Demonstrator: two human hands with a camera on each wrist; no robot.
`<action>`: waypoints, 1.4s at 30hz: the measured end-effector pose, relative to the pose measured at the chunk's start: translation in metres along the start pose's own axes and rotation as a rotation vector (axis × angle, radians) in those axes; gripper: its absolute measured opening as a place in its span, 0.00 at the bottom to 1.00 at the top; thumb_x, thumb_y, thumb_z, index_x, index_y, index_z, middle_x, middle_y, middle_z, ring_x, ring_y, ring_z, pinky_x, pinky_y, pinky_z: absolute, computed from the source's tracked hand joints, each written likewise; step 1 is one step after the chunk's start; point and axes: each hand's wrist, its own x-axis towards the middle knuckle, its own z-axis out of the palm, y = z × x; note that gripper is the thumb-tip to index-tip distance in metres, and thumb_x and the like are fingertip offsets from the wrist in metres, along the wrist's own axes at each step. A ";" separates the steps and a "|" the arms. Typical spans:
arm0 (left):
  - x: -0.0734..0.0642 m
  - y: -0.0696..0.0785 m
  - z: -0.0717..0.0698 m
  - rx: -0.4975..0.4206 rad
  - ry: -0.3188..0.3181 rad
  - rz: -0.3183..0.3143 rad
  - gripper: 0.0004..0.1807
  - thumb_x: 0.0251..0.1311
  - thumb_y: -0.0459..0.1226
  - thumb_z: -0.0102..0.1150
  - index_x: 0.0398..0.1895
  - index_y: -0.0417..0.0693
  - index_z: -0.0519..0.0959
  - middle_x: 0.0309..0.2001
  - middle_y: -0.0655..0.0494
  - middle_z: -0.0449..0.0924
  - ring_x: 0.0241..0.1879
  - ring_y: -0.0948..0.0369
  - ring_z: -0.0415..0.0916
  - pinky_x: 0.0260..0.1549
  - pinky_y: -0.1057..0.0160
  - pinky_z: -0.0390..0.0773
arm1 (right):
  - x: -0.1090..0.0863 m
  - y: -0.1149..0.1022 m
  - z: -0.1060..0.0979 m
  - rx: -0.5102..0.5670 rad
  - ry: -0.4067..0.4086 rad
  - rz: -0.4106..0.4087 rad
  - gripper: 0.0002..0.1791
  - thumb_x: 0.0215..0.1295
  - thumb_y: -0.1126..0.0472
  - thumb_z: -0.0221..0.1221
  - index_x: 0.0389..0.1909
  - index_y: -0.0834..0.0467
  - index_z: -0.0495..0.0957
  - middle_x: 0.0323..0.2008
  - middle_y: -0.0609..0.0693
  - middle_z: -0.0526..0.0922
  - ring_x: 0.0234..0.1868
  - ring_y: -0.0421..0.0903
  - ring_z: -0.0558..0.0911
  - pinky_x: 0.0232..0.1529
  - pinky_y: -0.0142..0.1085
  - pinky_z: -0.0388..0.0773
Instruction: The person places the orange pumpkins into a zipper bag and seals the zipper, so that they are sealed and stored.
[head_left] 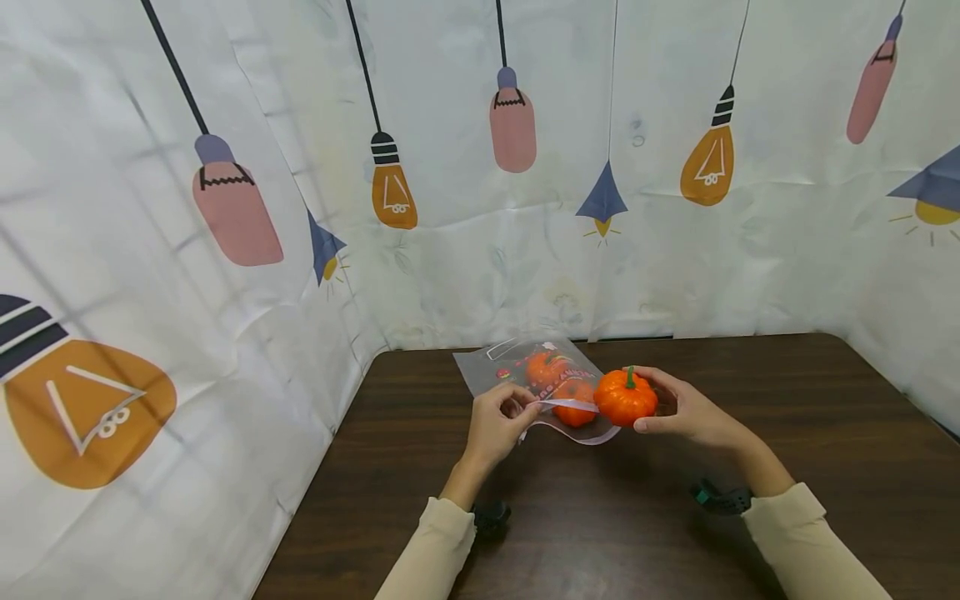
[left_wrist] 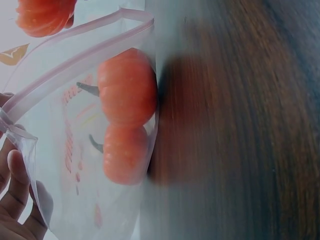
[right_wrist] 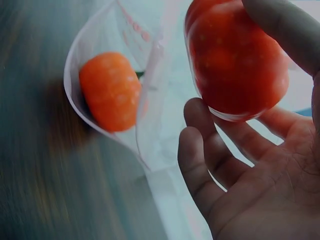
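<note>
A clear zip bag [head_left: 480, 371] with pink printing lies on the table, its mouth towards me and held apart. Inside it sit two small orange pumpkins, the nearer pumpkin [left_wrist: 129, 87] by the opening and the farther pumpkin [left_wrist: 125, 155] deeper in. My left hand [head_left: 498, 421] pinches the bag's upper rim between thumb and fingers. In my right hand [head_left: 693, 408] a third orange pumpkin [head_left: 625, 397] with a green stem is gripped between thumb and fingers, just right of the bag's mouth. The right wrist view shows that pumpkin [right_wrist: 235, 60] beside the bag's edge.
The dark brown wooden table [head_left: 600, 525] extends around the bag on all sides. Behind it and at the left hangs a white curtain [head_left: 465, 267] printed with lamps and bulbs. Dark wrist straps [head_left: 720, 497] sit at both cuffs.
</note>
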 end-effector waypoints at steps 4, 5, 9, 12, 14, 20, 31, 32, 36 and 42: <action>0.000 -0.002 -0.001 -0.008 0.004 0.021 0.05 0.55 0.35 0.75 0.28 0.51 0.86 0.24 0.55 0.81 0.20 0.66 0.68 0.20 0.71 0.69 | 0.003 -0.003 0.009 0.018 -0.061 -0.034 0.42 0.66 0.64 0.65 0.77 0.63 0.55 0.70 0.66 0.67 0.58 0.37 0.79 0.55 0.31 0.80; 0.000 -0.002 -0.001 -0.005 0.005 0.024 0.05 0.56 0.36 0.75 0.28 0.51 0.86 0.24 0.55 0.81 0.20 0.67 0.68 0.20 0.71 0.70 | 0.004 -0.004 0.011 0.016 -0.072 -0.035 0.43 0.66 0.64 0.65 0.77 0.63 0.55 0.70 0.66 0.66 0.58 0.37 0.79 0.56 0.31 0.80; 0.001 -0.003 -0.001 0.006 0.001 0.024 0.05 0.57 0.37 0.75 0.28 0.53 0.85 0.25 0.57 0.81 0.20 0.69 0.68 0.20 0.71 0.71 | 0.005 -0.008 0.018 0.025 -0.140 -0.036 0.43 0.65 0.62 0.66 0.77 0.63 0.55 0.71 0.65 0.66 0.59 0.39 0.78 0.57 0.31 0.79; 0.001 -0.003 -0.002 0.014 -0.004 0.025 0.05 0.57 0.37 0.74 0.29 0.53 0.85 0.26 0.57 0.82 0.20 0.70 0.68 0.20 0.71 0.72 | 0.006 -0.010 0.023 0.057 -0.210 -0.044 0.43 0.65 0.62 0.66 0.77 0.63 0.55 0.70 0.65 0.67 0.60 0.42 0.78 0.58 0.33 0.80; 0.001 -0.003 -0.002 0.015 -0.005 0.029 0.05 0.58 0.37 0.74 0.29 0.53 0.85 0.27 0.57 0.83 0.20 0.70 0.68 0.20 0.71 0.73 | 0.006 -0.010 0.025 0.086 -0.257 -0.046 0.43 0.66 0.62 0.66 0.77 0.63 0.55 0.68 0.64 0.68 0.59 0.45 0.79 0.58 0.34 0.80; 0.002 -0.002 -0.001 0.013 0.003 0.036 0.05 0.58 0.37 0.74 0.29 0.53 0.85 0.27 0.57 0.84 0.20 0.69 0.69 0.20 0.70 0.73 | 0.005 -0.005 0.030 0.098 -0.364 0.000 0.45 0.66 0.60 0.66 0.78 0.63 0.54 0.69 0.63 0.69 0.61 0.44 0.79 0.60 0.33 0.78; 0.000 0.031 -0.005 0.001 0.047 0.035 0.05 0.53 0.26 0.73 0.28 0.38 0.84 0.25 0.45 0.82 0.19 0.58 0.68 0.20 0.70 0.69 | 0.005 0.005 0.038 -0.026 -0.348 0.054 0.45 0.64 0.55 0.69 0.78 0.55 0.57 0.76 0.62 0.61 0.71 0.55 0.67 0.63 0.28 0.71; 0.000 0.035 -0.006 0.001 0.047 0.037 0.05 0.52 0.25 0.72 0.28 0.37 0.84 0.25 0.44 0.82 0.19 0.59 0.68 0.20 0.70 0.69 | 0.006 0.005 0.039 -0.040 -0.342 0.052 0.45 0.64 0.55 0.69 0.79 0.53 0.57 0.77 0.61 0.60 0.72 0.59 0.65 0.64 0.28 0.70; 0.001 0.024 -0.002 0.012 0.051 0.033 0.05 0.52 0.25 0.73 0.27 0.37 0.84 0.25 0.45 0.82 0.19 0.59 0.67 0.20 0.70 0.69 | 0.007 0.009 0.042 -0.033 -0.335 0.056 0.45 0.65 0.56 0.68 0.79 0.51 0.56 0.77 0.58 0.60 0.72 0.55 0.66 0.63 0.30 0.72; 0.000 0.004 0.002 0.035 0.045 0.012 0.07 0.52 0.29 0.76 0.27 0.47 0.85 0.26 0.52 0.82 0.20 0.62 0.68 0.21 0.70 0.69 | 0.010 0.011 0.047 0.039 -0.344 0.085 0.48 0.68 0.58 0.65 0.82 0.52 0.48 0.78 0.61 0.56 0.70 0.57 0.70 0.61 0.32 0.75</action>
